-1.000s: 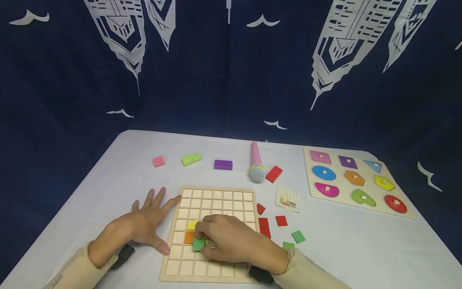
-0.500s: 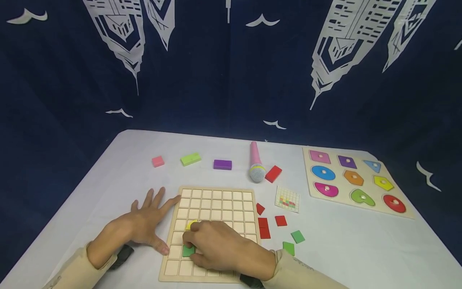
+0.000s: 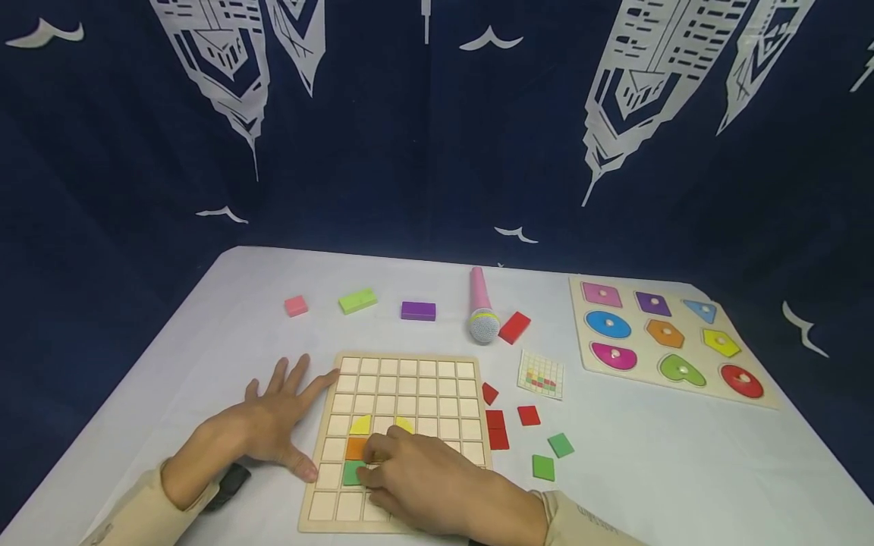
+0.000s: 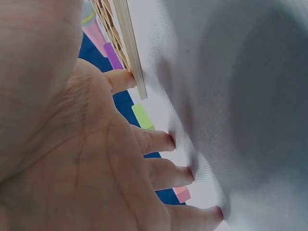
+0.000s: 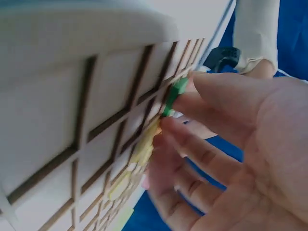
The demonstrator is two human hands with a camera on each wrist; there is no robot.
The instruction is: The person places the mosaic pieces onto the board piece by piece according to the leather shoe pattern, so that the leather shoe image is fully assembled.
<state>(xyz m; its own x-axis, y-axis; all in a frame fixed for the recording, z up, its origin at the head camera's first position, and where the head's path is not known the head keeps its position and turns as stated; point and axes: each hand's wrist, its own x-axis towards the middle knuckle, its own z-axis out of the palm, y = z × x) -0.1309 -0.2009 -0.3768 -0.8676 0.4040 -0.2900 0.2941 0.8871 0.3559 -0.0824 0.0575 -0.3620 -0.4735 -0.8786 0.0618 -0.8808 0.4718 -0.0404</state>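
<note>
On the grid board (image 3: pixel 410 375), near its left-front corner, I see the green tile (image 3: pixel 353 473) sitting in a cell, directly below an orange tile (image 3: pixel 356 448), with two yellow pieces (image 3: pixel 361 425) in the row above that. Right hand (image 3: pixel 426 478) lies over the board's front half, fingertips (image 3: pixel 369 476) touching the green tile's right edge; right wrist view shows a finger and thumb against the green tile (image 5: pixel 174 96), fingers only lightly bent. Can't tell if it's a real pinch or just contact.

Left hand (image 3: pixel 266 428) is flat on the white table (image 3: pixel 205 334), fingers spread, index tip against the board's left edge (image 4: pixel 131 53), thumb close to the board's left side near the green tile's row. It holds nothing. Green tile sits between the two hands, touching the right, just beside the left thumb.

Loose bits right of the board: red tiles (image 3: pixel 497 428), two green tiles (image 3: pixel 551 456), a small pattern card (image 3: pixel 542 374). Farther back: pink block (image 3: pixel 296 305), lime block (image 3: pixel 358 300), purple block (image 3: pixel 418 310), pink toy microphone (image 3: pixel 481 307), red block (image 3: pixel 514 327). Shape puzzle (image 3: pixel 665 341) is far right.
</note>
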